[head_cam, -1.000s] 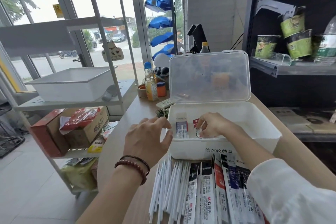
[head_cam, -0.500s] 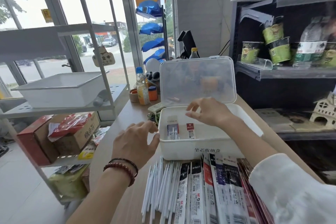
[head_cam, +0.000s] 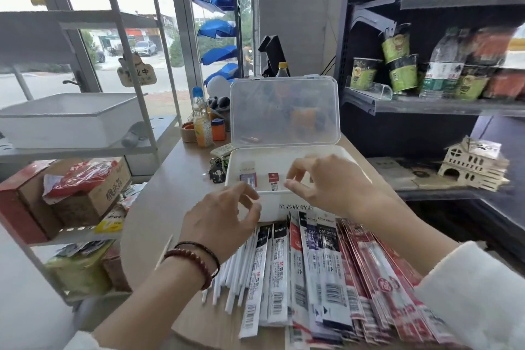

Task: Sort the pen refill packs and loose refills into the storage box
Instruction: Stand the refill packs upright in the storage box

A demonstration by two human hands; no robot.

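Note:
A white storage box [head_cam: 272, 206] stands on the wooden counter with its clear lid [head_cam: 284, 113] propped upright. Two refill packs [head_cam: 274, 180] lie inside at its left end. My right hand [head_cam: 326, 185] hovers over the box's front wall, fingers loosely bent, holding nothing. My left hand [head_cam: 221, 219] hangs above the counter at the box's front left corner, fingers relaxed and empty. In front of the box lie a row of refill packs [head_cam: 321, 273], black, blue and red, and a bunch of loose white refills [head_cam: 235, 278].
Bottles and small jars [head_cam: 203, 128] stand behind the box at its left, with keys [head_cam: 217, 172] beside it. A metal rack with a white tub [head_cam: 68, 119] and cartons is on the left. A dark shelf with cups and bottles [head_cam: 397, 65] is on the right.
My right hand left the box interior and drew back over its front wall. My left hand shifted right toward the box's front corner. The camera view moved slightly.

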